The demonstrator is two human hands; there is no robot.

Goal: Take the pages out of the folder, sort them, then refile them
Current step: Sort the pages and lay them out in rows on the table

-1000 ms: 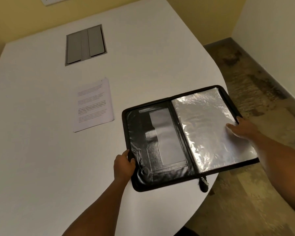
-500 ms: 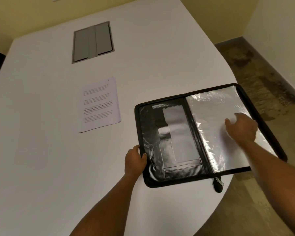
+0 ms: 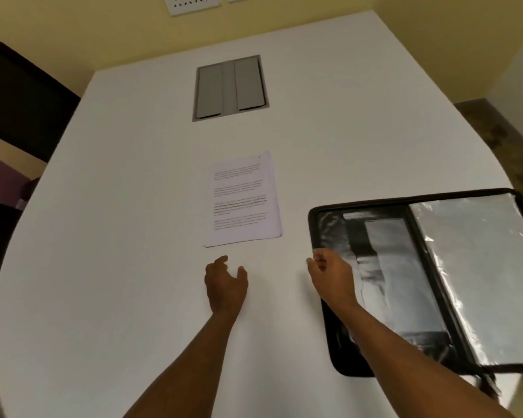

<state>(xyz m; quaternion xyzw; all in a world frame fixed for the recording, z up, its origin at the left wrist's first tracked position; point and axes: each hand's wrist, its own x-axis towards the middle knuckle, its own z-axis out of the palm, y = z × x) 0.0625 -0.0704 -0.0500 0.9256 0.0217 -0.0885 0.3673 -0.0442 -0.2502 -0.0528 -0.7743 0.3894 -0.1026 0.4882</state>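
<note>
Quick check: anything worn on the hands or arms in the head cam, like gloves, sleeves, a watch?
Nothing worn is visible. The left hand and right hand are bare, with no gloves, rings or watch. Both forearms are bare down to the frame edge; no sleeves show.

The folder [image 3: 375,267] runs off the right edge, so its far side is cut off. The right hand [image 3: 332,277] and forearm cover part of its left panel. Print on the pages [image 3: 243,199] is too blurred to read. A dark chair [image 3: 21,98] is cropped at the left edge, and a wall socket plate [image 3: 194,3] at the top.
</note>
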